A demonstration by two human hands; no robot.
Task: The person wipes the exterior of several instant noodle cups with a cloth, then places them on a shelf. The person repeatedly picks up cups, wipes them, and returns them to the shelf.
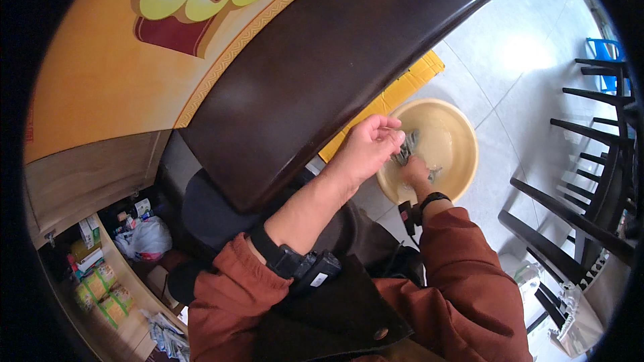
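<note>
A round pale yellow plastic basin (455,136) stands on the floor with what looks like water in it. My right hand (416,171) is down inside the basin, on a grey-green patterned cloth (408,145); its fingers are partly hidden, and the cloth seems to be in its grip. Over the basin's left rim hovers my left hand (377,140), fingers curled loosely, and nothing can be made out in them. Part of the cloth lies behind the left fingertips; whether they touch it cannot be told.
A dark brown bench or tabletop (322,70) extends left of the basin, above a yellow cardboard box (387,98). Dark wooden chairs (593,206) are at the right. At lower left, an open cabinet drawer (131,281) holds packets, near a white plastic bag (146,239).
</note>
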